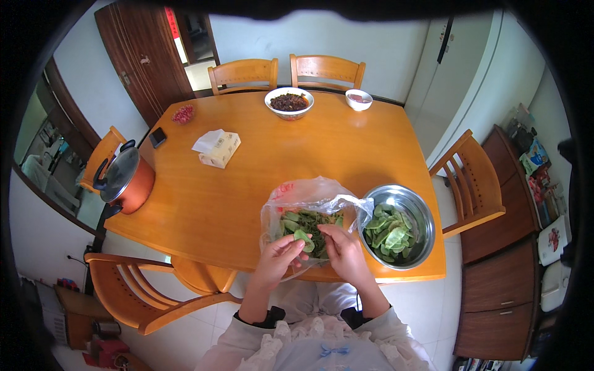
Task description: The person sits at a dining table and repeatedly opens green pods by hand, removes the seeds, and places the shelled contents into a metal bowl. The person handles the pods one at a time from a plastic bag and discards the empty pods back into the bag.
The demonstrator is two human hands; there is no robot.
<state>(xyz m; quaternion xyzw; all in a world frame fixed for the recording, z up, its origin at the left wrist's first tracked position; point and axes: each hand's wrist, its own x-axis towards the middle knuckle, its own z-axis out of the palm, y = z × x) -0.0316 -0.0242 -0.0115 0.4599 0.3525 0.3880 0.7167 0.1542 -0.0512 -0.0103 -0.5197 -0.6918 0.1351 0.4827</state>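
Observation:
A flat green bean pod (304, 239) is pinched between the thumb and fingers of my left hand (281, 256). My right hand (344, 250) is a little to the right of it, thumb and fingertips close together. Whether something thin is between them is too small to tell. Below both hands lies an open clear plastic bag (297, 191) with red print, holding green pods and thin dark green scraps (320, 225). Right of the bag, a steel bowl (423, 220) contains a heap of flat green pods (389, 235). Part of the bag's edge overlaps the bowl's left rim.
The wooden table (204, 204) carries a tissue box (224, 149), an orange lidded pot (134, 183), a phone (158, 137) and a small bowl of reddish pieces (183, 114). At the back are a bowl of dark food (289, 103) and a small white bowl (358, 103). Wooden chairs (475, 185) surround it.

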